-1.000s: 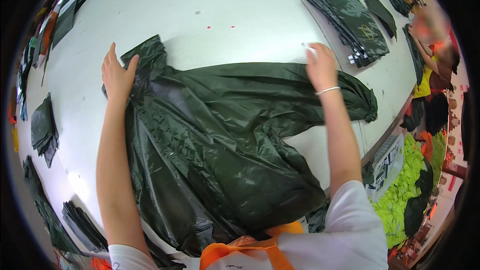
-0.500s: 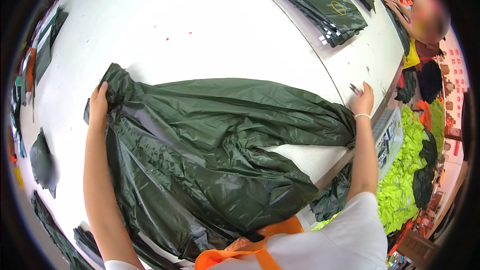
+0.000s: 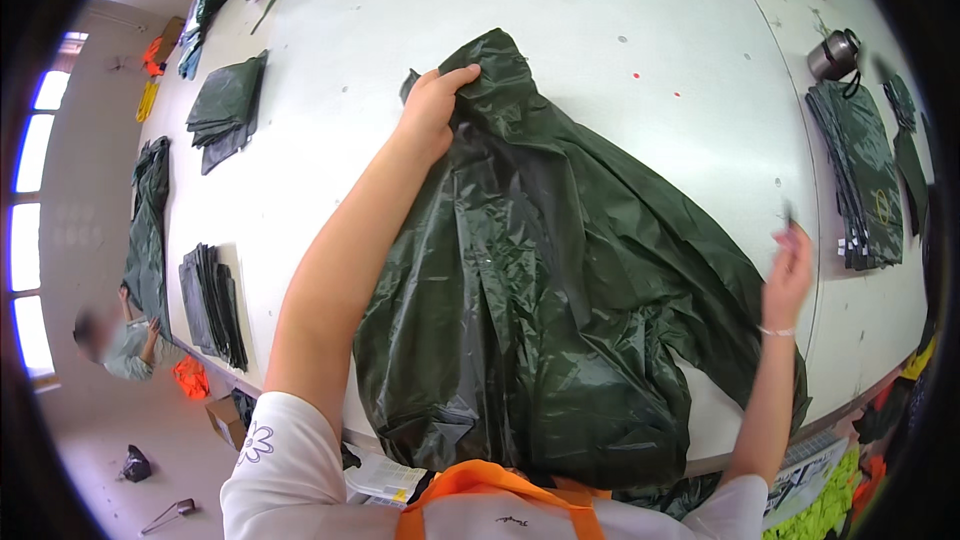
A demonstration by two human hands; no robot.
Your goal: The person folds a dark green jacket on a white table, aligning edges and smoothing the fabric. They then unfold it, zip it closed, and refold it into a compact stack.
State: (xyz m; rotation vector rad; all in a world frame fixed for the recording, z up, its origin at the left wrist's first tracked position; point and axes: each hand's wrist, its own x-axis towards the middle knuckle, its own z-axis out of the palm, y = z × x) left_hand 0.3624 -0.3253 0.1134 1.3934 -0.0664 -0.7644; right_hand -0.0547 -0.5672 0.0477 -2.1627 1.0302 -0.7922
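Observation:
A dark green, shiny rain garment (image 3: 560,270) lies spread and wrinkled over the white table before me, its near part reaching the front edge. My left hand (image 3: 435,110) is closed on its bunched far end, the thumb pressing on the fabric. To the right, above the table and apart from the cloth, my right hand (image 3: 789,275) is closed round small thread snips (image 3: 790,216). Their dark tip points away from me and is blurred. The right-hand side of the garment runs down beside my right forearm and partly passes behind it.
Folded dark green garments (image 3: 860,170) are stacked at the right, beside a metal flask (image 3: 834,55). More folded pieces (image 3: 228,100) and a dark stack (image 3: 212,305) lie at the left. A person (image 3: 125,345) works at the left table edge. Bright yellow-green cloth (image 3: 825,500) sits below right.
The view has turned left. My left hand keeps hold of the bunched end, now farther up the table. The garment's right part hangs lower, and my right hand is farther from it.

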